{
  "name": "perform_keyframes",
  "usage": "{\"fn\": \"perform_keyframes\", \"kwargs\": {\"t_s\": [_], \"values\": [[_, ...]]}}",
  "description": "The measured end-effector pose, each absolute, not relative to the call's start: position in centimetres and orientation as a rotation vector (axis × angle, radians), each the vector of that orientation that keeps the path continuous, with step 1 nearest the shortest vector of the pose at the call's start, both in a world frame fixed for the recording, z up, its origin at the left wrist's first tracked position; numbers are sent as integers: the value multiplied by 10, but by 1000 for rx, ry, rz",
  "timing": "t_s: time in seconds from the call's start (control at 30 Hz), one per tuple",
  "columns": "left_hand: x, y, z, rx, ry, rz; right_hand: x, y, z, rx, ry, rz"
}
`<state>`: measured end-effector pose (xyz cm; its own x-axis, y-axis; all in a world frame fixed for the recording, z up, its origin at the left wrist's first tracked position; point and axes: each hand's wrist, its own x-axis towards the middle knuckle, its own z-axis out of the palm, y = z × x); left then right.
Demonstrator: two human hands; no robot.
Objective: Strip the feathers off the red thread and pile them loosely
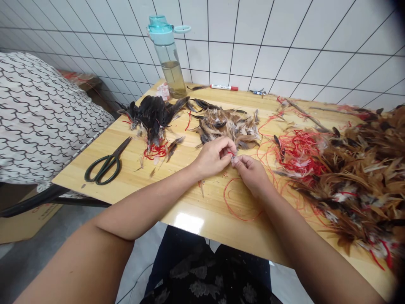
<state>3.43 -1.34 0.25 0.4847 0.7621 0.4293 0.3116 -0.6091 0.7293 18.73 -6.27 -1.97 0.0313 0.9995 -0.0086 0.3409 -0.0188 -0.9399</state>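
Over the middle of the wooden table, my left hand and my right hand meet, both with fingers pinched together. Between the fingertips sits a small feather bundle wound with red thread. A loose loop of red thread trails from it onto the table under my right wrist. Just beyond my hands lies a small pile of brown feathers.
A black feather bundle tied with red thread lies at the left, with dark scissors nearer the edge. A big heap of brown feathers and red thread fills the right. A water bottle and red marker stand by the tiled wall.
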Motion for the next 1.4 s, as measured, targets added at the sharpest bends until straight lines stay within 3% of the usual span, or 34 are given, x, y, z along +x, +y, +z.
{"fn": "perform_keyframes", "kwargs": {"t_s": [0.57,0.9,1.4], "values": [[30,-12,6,2170,834,908,204,-60,-7,-1423,-1405,832],[32,-15,4,2238,806,933,200,-62,-13,-1512,-1872,323],[34,-17,2,2137,913,870,194,-64,-10,-1566,-1846,405]]}}
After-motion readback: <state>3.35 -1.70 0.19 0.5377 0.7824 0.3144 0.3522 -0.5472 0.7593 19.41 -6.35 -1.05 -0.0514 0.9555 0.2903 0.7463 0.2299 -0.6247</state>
